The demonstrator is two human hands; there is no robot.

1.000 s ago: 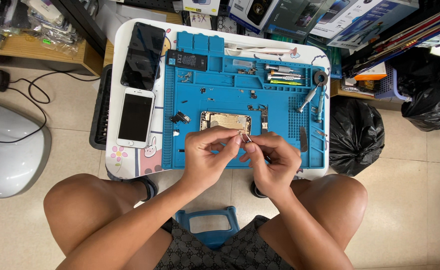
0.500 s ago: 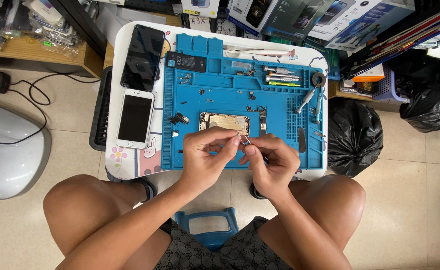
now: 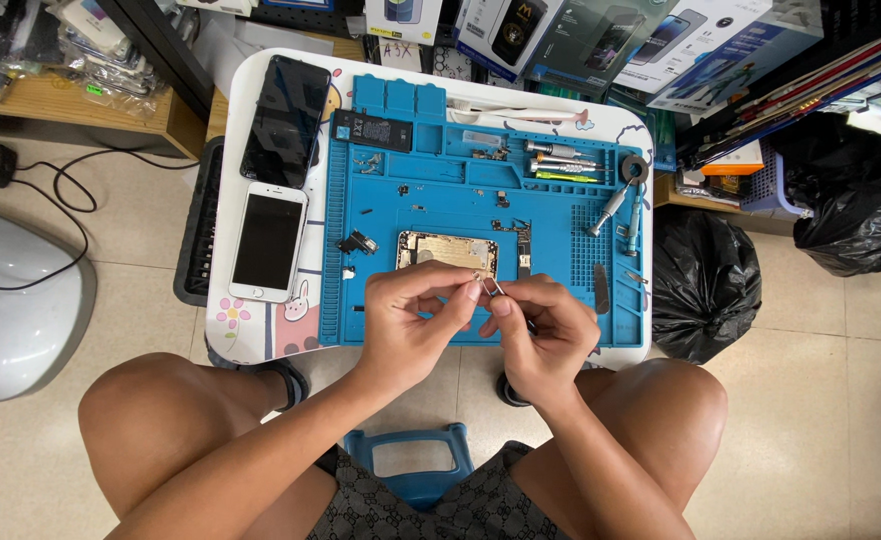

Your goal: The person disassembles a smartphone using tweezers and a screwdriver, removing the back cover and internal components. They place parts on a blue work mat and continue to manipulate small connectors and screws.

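My left hand (image 3: 412,318) and right hand (image 3: 545,330) meet at the tabletop's (image 3: 260,335) near edge, both pinching a tiny metal part (image 3: 490,285), raised off the mat for a closer look. Just behind it lies the opened phone housing (image 3: 447,250) on the blue repair mat (image 3: 560,215); loose screws sit in mat recesses so they don't roll. White phone (image 3: 268,242) parked at left edge.

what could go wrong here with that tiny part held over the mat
1. The small part is pinched between the left hand and right hand; a slip could flick it off the blue mat to the floor.
2. Loose screws and bits lie scattered on the mat; a sleeve or wrist could sweep them.
3. The open phone shell sits just under the hands and could get bumped.
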